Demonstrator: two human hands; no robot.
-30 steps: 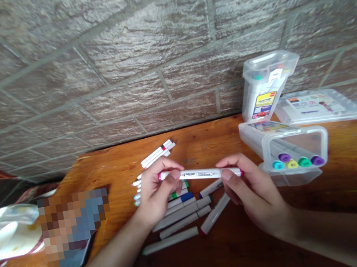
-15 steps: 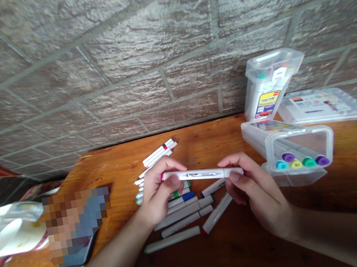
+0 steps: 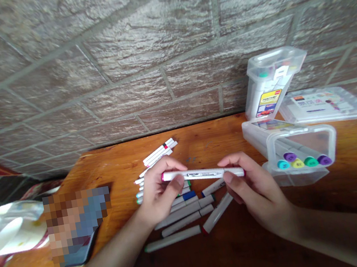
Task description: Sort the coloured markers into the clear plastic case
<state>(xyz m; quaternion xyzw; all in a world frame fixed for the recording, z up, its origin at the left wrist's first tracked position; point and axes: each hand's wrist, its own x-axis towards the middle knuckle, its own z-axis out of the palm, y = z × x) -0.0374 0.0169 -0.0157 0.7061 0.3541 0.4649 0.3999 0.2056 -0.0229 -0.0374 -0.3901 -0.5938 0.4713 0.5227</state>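
A white marker (image 3: 202,174) with magenta ends is held level between both hands, over the table. My left hand (image 3: 161,191) pinches its left end between thumb and fingers. At the right end, my right hand (image 3: 251,185) grips it the same way, thumb on the near side. Beneath and around the hands lie several loose white markers, among them one with a blue cap (image 3: 188,197), one with green ends (image 3: 173,239) and one with a red end (image 3: 217,213).
On the right, an open clear case (image 3: 333,138) lies on its side with several markers inside. Behind it stand a closed marker case (image 3: 268,85) and a flat clear box (image 3: 328,104). A phone (image 3: 78,254) and a plastic bag (image 3: 11,227) are at the left. A brick wall (image 3: 121,83) rises behind.
The marker has turned slightly about its length, and its printing sits differently. Both thumbs have shifted a little along it. The hands stay in nearly the same place.
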